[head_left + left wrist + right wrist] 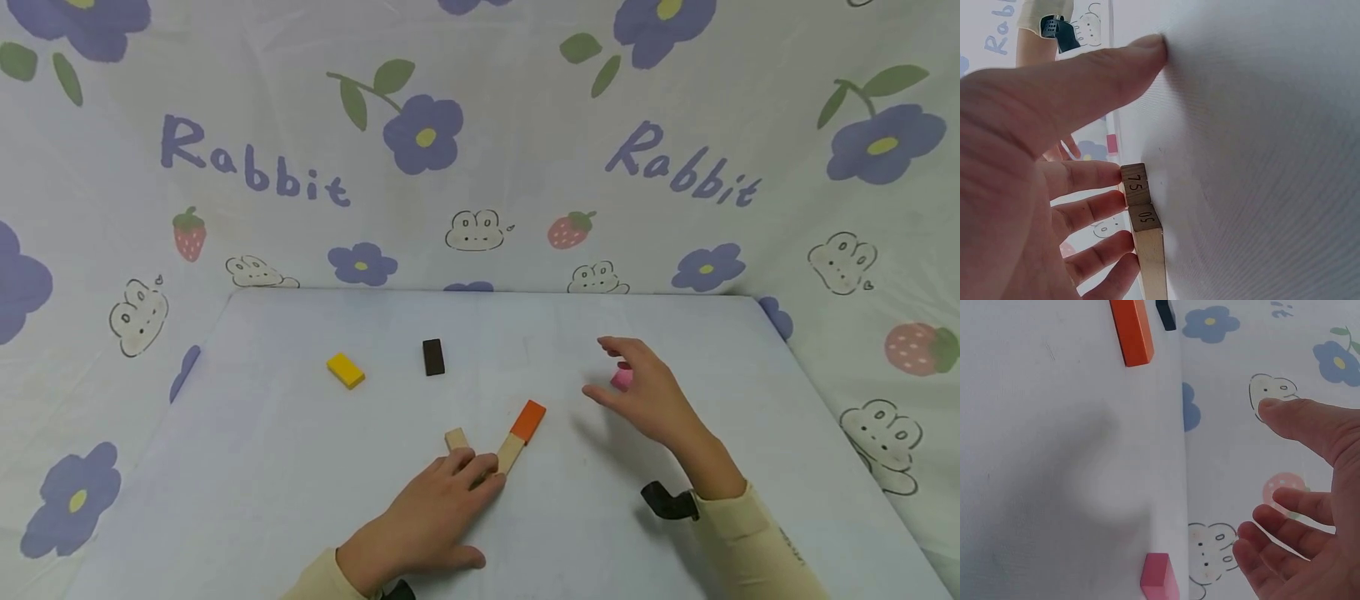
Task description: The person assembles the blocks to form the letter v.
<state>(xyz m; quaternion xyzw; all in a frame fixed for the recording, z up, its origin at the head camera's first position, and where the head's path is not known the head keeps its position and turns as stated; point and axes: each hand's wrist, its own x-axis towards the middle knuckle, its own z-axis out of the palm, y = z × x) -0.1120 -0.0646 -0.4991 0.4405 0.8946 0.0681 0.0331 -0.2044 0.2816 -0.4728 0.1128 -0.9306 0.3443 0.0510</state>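
My left hand (438,508) rests its fingertips on plain wooden blocks, fingers spread and thumb out to the side. One wooden block (456,438) pokes out past those fingers; a second wooden block (511,453) slants away from them, end to end with an orange block (529,422). In the left wrist view, the fingertips touch the tops of two wooden blocks (1136,182) whose end faces bear printed numbers. Raised above the table, my right hand (648,396) has its thumb and fingers apart and holds nothing. A pink block (1159,578) lies below it, partly hidden in the head view.
A yellow block (346,371) and a dark brown block (433,357) lie farther back on the white table (285,492). Behind the table's far edge hangs a printed cloth (517,167) with flowers, rabbits and strawberries.
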